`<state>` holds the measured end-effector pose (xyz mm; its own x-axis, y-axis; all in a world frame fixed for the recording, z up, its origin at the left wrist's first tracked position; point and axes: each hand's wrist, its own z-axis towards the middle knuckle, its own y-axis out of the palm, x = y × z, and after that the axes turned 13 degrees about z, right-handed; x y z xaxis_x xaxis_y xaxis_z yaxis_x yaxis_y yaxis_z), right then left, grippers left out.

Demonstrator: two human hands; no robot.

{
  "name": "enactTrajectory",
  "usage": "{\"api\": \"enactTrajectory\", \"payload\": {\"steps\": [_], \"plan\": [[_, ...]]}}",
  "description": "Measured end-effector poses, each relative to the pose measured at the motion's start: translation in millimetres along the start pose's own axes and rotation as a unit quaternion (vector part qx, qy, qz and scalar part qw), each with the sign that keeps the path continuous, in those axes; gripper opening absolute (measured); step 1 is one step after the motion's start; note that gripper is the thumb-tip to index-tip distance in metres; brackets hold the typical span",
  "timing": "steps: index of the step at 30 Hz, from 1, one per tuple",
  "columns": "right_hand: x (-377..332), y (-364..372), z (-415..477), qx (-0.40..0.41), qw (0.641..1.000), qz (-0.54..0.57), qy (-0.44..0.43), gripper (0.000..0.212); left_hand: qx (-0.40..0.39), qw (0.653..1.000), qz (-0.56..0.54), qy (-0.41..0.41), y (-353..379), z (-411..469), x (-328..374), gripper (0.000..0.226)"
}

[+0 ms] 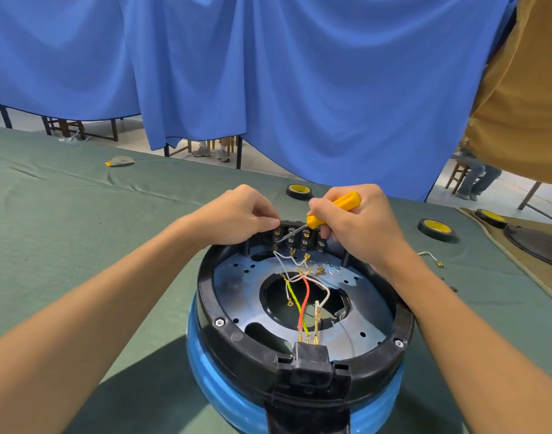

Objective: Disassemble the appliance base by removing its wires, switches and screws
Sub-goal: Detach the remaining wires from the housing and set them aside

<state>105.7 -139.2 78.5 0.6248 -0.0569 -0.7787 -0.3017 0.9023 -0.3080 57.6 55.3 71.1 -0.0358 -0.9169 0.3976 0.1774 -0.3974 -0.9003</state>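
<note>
1. The appliance base (205,364) is sitting upturned on the bench (80,245), straight ahead of the person. Its socket (309,361) is facing the near edge, with three wires (303,302) (red, yellow-green, white) leading inward.
2. Two hex screws (219,322) are showing on the black rim, one on each side of the socket.
3. The switch block (298,238) is lying at the far rim, its long axis running left to right between both hands. It appears to be carrying four terminal columns.
4. The left hand (237,214) is pinching the block's upper left corner.
5. The right hand (356,227) is gripping one screwdriver (346,201). Its shaft is slanting down-left and its tip is meeting the leftmost column, so the left hand is nearer.
6. One loose wire (430,255) and three tape rolls (437,230) are lying beyond.
</note>
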Motion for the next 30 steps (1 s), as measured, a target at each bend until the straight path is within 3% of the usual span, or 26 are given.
{"api": "enactTrajectory", "payload": {"steps": [6, 13, 18, 30], "plan": [[1.9, 0.4, 0.3, -0.002, 1.000, -0.005, 0.010, 0.033, 0.018, 0.989, -0.142, -0.021, 11.3, 1.6, -13.5, 0.008], [5.6, 0.5, 16.8, 0.039, 0.985, 0.099, 0.137, 0.034, 0.017, 0.990, -0.141, -0.013, 12.2, 3.3, -14.3, 0.011], [-5.0, 7.7, 41.2, 0.010, 0.979, 0.083, 0.185, 0.028, 0.021, 0.991, -0.133, -0.014, 11.0, 1.7, -12.5, 0.008], [-2.0, 1.2, -2.7, 0.003, 0.999, -0.033, 0.021, 0.030, 0.020, 0.990, -0.135, -0.020, 11.8, 1.5, -11.4, 0.009]]}}
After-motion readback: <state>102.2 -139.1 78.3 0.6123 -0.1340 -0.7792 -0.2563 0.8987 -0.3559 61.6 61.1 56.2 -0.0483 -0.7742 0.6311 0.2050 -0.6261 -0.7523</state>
